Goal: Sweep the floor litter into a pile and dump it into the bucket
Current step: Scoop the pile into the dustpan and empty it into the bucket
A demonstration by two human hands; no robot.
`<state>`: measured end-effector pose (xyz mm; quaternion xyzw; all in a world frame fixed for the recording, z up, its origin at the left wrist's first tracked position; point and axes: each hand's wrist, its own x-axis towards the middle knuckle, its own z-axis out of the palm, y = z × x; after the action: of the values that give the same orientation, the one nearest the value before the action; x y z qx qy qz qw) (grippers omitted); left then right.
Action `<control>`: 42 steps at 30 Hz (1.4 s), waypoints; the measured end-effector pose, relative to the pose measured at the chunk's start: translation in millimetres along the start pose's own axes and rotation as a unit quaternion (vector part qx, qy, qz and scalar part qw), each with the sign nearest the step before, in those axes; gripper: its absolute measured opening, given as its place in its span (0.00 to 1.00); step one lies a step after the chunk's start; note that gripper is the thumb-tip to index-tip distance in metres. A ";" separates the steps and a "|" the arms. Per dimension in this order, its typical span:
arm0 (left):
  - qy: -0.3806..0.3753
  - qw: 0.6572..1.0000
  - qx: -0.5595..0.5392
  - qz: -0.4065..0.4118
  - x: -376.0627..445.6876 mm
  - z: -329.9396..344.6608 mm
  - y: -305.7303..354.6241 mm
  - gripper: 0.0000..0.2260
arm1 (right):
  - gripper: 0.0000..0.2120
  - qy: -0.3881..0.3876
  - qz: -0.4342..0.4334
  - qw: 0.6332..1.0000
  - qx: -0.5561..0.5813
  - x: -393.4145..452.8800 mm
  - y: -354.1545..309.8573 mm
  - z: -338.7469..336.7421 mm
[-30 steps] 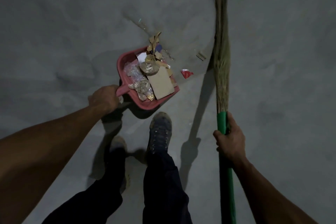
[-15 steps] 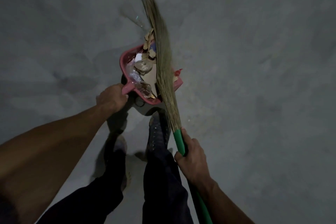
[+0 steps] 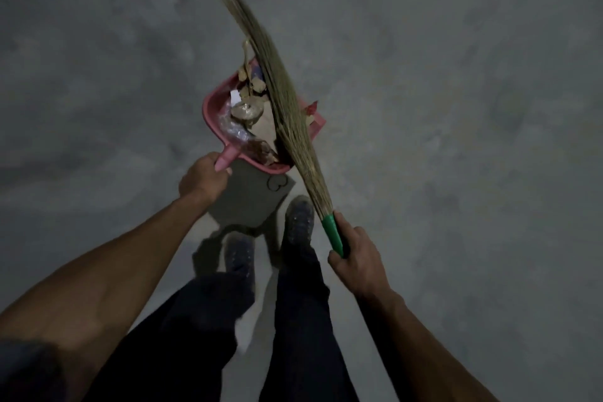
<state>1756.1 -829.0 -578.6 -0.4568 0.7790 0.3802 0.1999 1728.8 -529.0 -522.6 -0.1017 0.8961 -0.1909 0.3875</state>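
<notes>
The left hand (image 3: 203, 180) grips the handle of the pink dustpan (image 3: 212, 114), which is full of litter (image 3: 248, 114) above the floor (image 3: 456, 107). The right hand (image 3: 357, 259) grips the broom (image 3: 287, 107), its bristles lying across the pan.

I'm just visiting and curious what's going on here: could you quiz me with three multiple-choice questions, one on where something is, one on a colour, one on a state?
1. Where do the broom bristles lie?
A. Across the litter in the dustpan
B. Flat on the floor behind the feet
C. Inside a bucket

2. What colour is the broom handle?
A. Blue
B. Green
C. Yellow

3. What state is the dustpan in?
A. Empty
B. Loaded with litter
C. Turned upside down

Answers:
1. A, the bristles cross the pan from its near rim to past its far edge.
2. B, the right hand grips a green handle.
3. B, paper and wrappers fill the pan, which the left hand holds by its pink grip.
</notes>
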 end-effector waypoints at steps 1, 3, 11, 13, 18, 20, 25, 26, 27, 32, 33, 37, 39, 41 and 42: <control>0.011 1.000 0.002 0.000 -20.3 -18.7 1.9 0.09 | 0.38 0.001 -0.008 1.000 -0.007 -18.0 -10.7 -10.9; 0.036 0.999 -0.004 0.003 -61.7 -53.9 3.9 0.08 | 0.38 0.005 -0.038 0.999 -0.018 -54.2 -30.3 -31.1; 0.145 0.989 0.018 0.000 -232.7 -144.1 -26.5 0.11 | 0.38 0.000 -0.137 0.989 -0.061 -180.5 -86.7 -81.3; 0.172 0.984 0.034 -0.002 -271.9 -152.2 -38.2 0.12 | 0.39 0.000 -0.164 0.984 -0.072 -204.7 -91.8 -86.1; 0.219 0.975 -0.003 -0.027 -361.8 -144.4 -76.5 0.11 | 0.40 -0.008 -0.246 0.963 -0.112 -257.8 -79.5 -86.0; 0.236 0.970 -0.034 -0.057 -397.7 -129.3 -96.5 0.10 | 0.40 -0.021 -0.280 0.951 -0.129 -277.3 -67.5 -81.5; 0.291 0.941 -0.097 -0.143 -501.9 -79.6 -145.0 0.11 | 0.40 -0.062 -0.366 0.910 -0.182 -331.8 -44.3 -69.2; 0.304 0.933 -0.110 -0.158 -525.3 -69.2 -155.0 0.11 | 0.40 -0.076 -0.382 0.901 -0.193 -345.3 -41.6 -66.4; 0.315 0.925 -0.123 -0.170 -549.5 -58.8 -166.4 0.11 | 0.39 -0.087 -0.396 0.891 -0.206 -359.9 -39.0 -63.0; 0.368 0.871 -0.189 -0.266 -663.4 -9.6 -231.6 0.10 | 0.40 -0.154 -0.462 0.832 -0.266 -427.3 -32.3 -28.5; 0.381 0.857 -0.199 -0.284 -686.4 -0.9 -245.4 0.10 | 0.40 -0.170 -0.476 0.817 -0.277 -440.8 -32.5 -17.3; 0.419 0.800 -0.259 -0.343 -767.9 41.0 -302.4 0.09 | 0.39 -0.214 -0.529 0.757 -0.318 -492.7 -36.4 32.9; 0.437 0.773 -0.285 -0.362 -806.0 59.9 -331.2 0.09 | 0.39 -0.232 -0.547 0.732 -0.332 -521.8 -35.4 62.1; 0.451 0.743 -0.311 -0.384 -843.0 78.5 -362.1 0.09 | 0.39 -0.254 -0.561 0.708 -0.344 -550.7 -34.3 94.5; 0.452 0.731 -0.316 -0.401 -862.3 86.2 -377.2 0.08 | 0.39 -0.263 -0.568 0.697 -0.350 -565.6 -33.4 112.1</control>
<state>2512.2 -390.3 -219.4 -0.8814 0.3567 0.2377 -0.1986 2196.2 -402.1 -208.0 -0.7656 0.5319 -0.0124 0.3616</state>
